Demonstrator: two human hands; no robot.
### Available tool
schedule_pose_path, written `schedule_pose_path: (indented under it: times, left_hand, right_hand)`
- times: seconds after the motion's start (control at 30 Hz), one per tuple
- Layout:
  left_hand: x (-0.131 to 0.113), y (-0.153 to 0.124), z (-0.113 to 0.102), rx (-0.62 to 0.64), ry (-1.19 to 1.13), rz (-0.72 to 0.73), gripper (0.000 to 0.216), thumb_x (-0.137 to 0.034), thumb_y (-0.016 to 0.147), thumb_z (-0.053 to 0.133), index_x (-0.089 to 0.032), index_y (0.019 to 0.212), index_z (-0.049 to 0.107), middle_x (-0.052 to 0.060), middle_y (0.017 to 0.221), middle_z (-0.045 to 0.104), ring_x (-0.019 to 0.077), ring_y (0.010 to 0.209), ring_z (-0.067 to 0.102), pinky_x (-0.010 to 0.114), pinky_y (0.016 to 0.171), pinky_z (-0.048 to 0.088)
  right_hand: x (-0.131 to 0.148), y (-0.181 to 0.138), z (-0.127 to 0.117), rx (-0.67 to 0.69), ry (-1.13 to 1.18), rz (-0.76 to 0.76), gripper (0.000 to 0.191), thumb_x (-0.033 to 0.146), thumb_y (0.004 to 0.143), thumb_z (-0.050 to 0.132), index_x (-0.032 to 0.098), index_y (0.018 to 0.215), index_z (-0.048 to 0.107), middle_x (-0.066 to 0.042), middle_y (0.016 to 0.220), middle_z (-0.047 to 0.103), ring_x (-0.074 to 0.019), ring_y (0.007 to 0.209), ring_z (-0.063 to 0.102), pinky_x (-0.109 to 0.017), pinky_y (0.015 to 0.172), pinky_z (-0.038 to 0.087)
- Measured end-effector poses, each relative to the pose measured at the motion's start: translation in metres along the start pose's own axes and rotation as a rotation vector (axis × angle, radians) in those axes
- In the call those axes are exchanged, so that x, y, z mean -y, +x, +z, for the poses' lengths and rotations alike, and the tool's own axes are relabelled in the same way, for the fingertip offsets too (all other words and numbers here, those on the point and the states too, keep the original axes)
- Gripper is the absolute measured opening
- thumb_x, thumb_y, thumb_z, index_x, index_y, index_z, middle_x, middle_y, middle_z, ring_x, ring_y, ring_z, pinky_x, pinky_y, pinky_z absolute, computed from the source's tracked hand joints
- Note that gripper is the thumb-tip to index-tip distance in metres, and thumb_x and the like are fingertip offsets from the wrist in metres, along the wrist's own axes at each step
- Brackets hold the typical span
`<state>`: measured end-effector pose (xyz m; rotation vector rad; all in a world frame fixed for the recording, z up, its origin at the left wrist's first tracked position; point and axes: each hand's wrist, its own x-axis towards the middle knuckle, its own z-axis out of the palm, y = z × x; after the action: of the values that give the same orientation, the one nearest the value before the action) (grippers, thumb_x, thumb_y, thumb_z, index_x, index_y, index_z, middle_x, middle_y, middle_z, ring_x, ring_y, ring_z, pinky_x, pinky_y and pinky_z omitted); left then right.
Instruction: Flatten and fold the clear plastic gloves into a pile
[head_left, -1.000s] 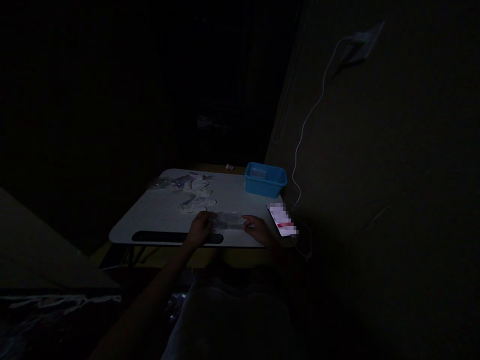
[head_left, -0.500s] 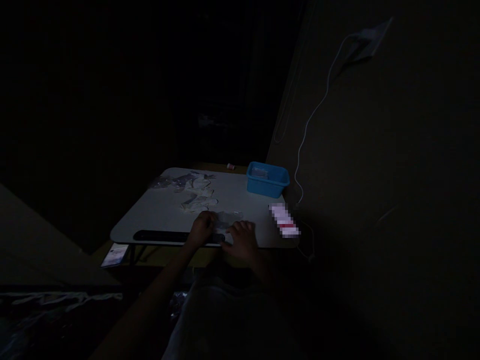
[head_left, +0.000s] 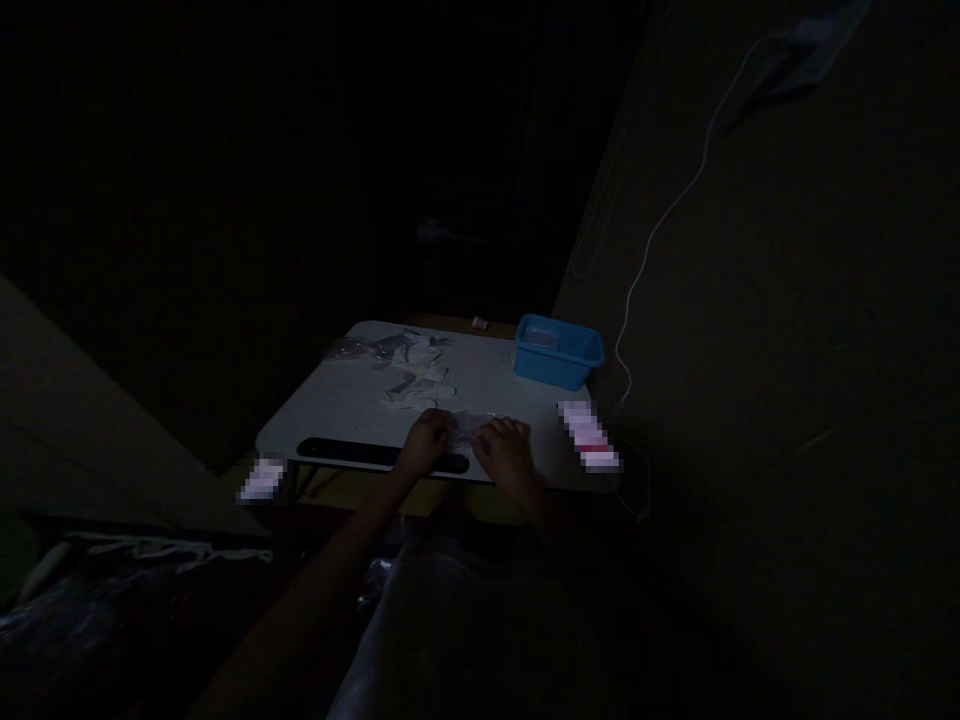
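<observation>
A thin, clear plastic bag (head_left: 468, 428) lies near the front of the small white table (head_left: 345, 410). At its left end my left hand (head_left: 427, 440) is closed, fingers pinching the plastic. My right hand (head_left: 508, 450) has its fingers curled down on the bag's right end, thumb towards the left hand. Dim light hides the exact fingertip contact. Beyond my left hand lie several crumpled whitish pieces (head_left: 424, 378), whose kind is hard to make out, with clear plastic (head_left: 349, 350) by the far left edge.
A blue plastic basket (head_left: 551, 372) stands at the far right, with something pale inside. A lit, blurred phone (head_left: 589, 437) lies at the right edge, and another bright screen (head_left: 261, 480) is below the left corner. A white cable (head_left: 660, 222) hangs along the wall. A dark slot (head_left: 345, 450) runs along the front.
My right hand's fingers have curled in from a flatter spread onto the bag. My left hand stays at its left end. The whole view has shifted, so things sit further right.
</observation>
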<state>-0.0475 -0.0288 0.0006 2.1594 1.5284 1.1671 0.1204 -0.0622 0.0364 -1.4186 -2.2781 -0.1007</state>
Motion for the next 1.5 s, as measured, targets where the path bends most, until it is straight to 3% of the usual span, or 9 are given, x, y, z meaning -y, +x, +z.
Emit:
schedule_pose_path:
  times: [0.2,0.47,0.7,0.83,0.9,1.0,1.23,1.5]
  left_hand:
    - [0.002,0.000,-0.001,0.014,-0.010,0.019,0.026,-0.005,0.063,0.042,-0.017,0.077,0.060,0.006,0.092,0.058,0.0176,0.091,0.054,0.035,0.086,0.045]
    - [0.000,-0.001,-0.001,-0.010,0.021,0.027,0.032,-0.003,0.060,0.042,-0.016,0.086,0.056,0.006,0.090,0.058,0.0187,0.092,0.053,0.035,0.086,0.043]
    - [0.000,-0.001,-0.001,-0.042,0.029,0.021,0.016,-0.008,0.066,0.044,-0.017,0.076,0.053,0.006,0.083,0.057,0.0177,0.083,0.054,0.032,0.079,0.044]
    - [0.000,0.000,-0.001,-0.018,0.035,0.019,0.013,-0.008,0.067,0.044,-0.019,0.070,0.050,0.005,0.081,0.057,0.0173,0.082,0.054,0.032,0.077,0.044]
    - [0.000,0.000,-0.001,-0.026,0.028,0.013,0.014,-0.007,0.066,0.044,-0.019,0.070,0.050,0.005,0.082,0.057,0.0172,0.083,0.054,0.032,0.078,0.044]
    - [0.000,-0.001,-0.001,-0.041,0.018,0.012,0.016,-0.006,0.065,0.043,-0.019,0.071,0.050,0.004,0.083,0.057,0.0171,0.083,0.054,0.032,0.079,0.044]
    - [-0.001,-0.002,-0.001,-0.048,-0.018,0.031,0.016,-0.006,0.065,0.042,-0.019,0.070,0.050,0.005,0.080,0.056,0.0174,0.081,0.053,0.032,0.076,0.044]
    - [0.000,-0.004,-0.001,-0.119,-0.033,0.023,0.015,-0.009,0.070,0.041,-0.019,0.073,0.053,0.005,0.087,0.056,0.0173,0.087,0.052,0.032,0.081,0.043]
  right_hand:
    - [0.010,-0.008,0.004,0.047,0.027,-0.075,0.023,0.041,0.075,0.057,0.021,0.084,0.060,-0.004,0.089,0.061,-0.0209,0.093,0.046,-0.035,0.080,0.026]
    - [0.011,-0.003,0.008,0.095,-0.015,-0.098,0.015,0.024,0.082,0.048,0.021,0.076,0.061,-0.003,0.084,0.062,-0.0185,0.088,0.048,-0.033,0.077,0.027]
    - [0.004,-0.004,0.009,0.038,0.040,-0.022,0.011,0.024,0.081,0.050,0.021,0.075,0.059,-0.001,0.084,0.061,-0.0167,0.089,0.049,-0.032,0.078,0.027]
    - [0.009,-0.010,0.008,0.045,0.060,-0.041,0.018,0.038,0.077,0.055,0.021,0.083,0.059,-0.003,0.088,0.060,-0.0189,0.092,0.047,-0.033,0.081,0.026]
    - [0.012,-0.009,0.007,0.037,0.049,-0.014,0.023,0.040,0.076,0.055,0.021,0.088,0.058,-0.004,0.091,0.059,-0.0205,0.093,0.047,-0.035,0.081,0.027]
    - [0.010,-0.005,0.006,-0.016,0.029,0.070,0.021,0.030,0.078,0.052,0.020,0.096,0.056,-0.006,0.096,0.058,-0.0214,0.096,0.045,-0.035,0.082,0.027]
    - [-0.014,-0.001,0.009,-0.142,0.092,0.257,0.034,0.019,0.076,0.048,0.018,0.110,0.050,-0.007,0.097,0.061,-0.0224,0.095,0.047,-0.036,0.083,0.027]
    - [-0.039,-0.002,0.021,-0.244,0.281,0.375,0.032,0.013,0.075,0.040,0.017,0.103,0.055,-0.006,0.088,0.062,-0.0188,0.086,0.053,-0.034,0.082,0.034]
